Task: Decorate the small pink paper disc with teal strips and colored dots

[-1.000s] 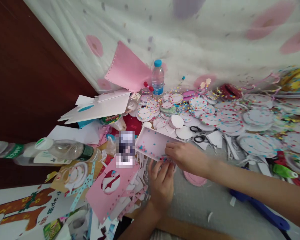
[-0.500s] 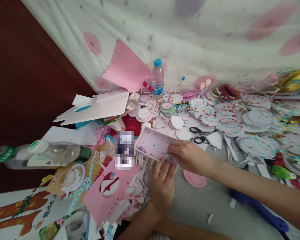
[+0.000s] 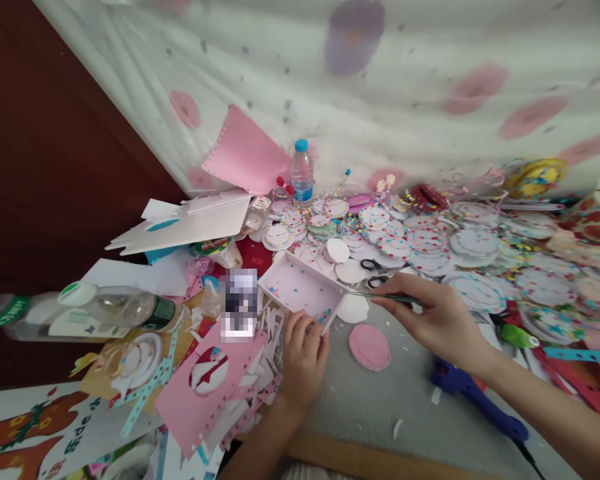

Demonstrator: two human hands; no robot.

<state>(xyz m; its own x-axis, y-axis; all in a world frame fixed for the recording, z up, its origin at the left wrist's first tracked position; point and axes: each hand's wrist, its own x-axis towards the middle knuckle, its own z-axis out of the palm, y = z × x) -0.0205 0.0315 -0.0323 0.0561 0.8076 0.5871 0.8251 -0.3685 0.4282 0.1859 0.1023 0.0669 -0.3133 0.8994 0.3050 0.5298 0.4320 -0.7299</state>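
A shallow white box (image 3: 300, 283) with small coloured bits scattered on its floor stands in the middle. My left hand (image 3: 305, 350) is closed over the box's near wall, fingertips at its front edge. To the right of the box, my right hand (image 3: 425, 317) pinches thin tweezers (image 3: 380, 296), whose tips point left toward the box's right corner. I cannot make out whether the tweezers hold anything. Below them lies a scalloped pink disc (image 3: 370, 347), and a white disc (image 3: 354, 309) sits beside the box. Black-handled scissors (image 3: 373, 265) rest just behind.
Several piles of dotted paper discs (image 3: 410, 240) line the back. A blue glue gun (image 3: 480, 400) lies at right. Left are plastic bottles (image 3: 125, 303), a pink sheet (image 3: 207, 383) with a round hole, and paper scraps. A water bottle (image 3: 303, 175) stands behind.
My right hand has moved right, from over the box to beside it, bringing the tweezers into clear view. My left hand stays at the box's near wall. The view has shifted somewhat.
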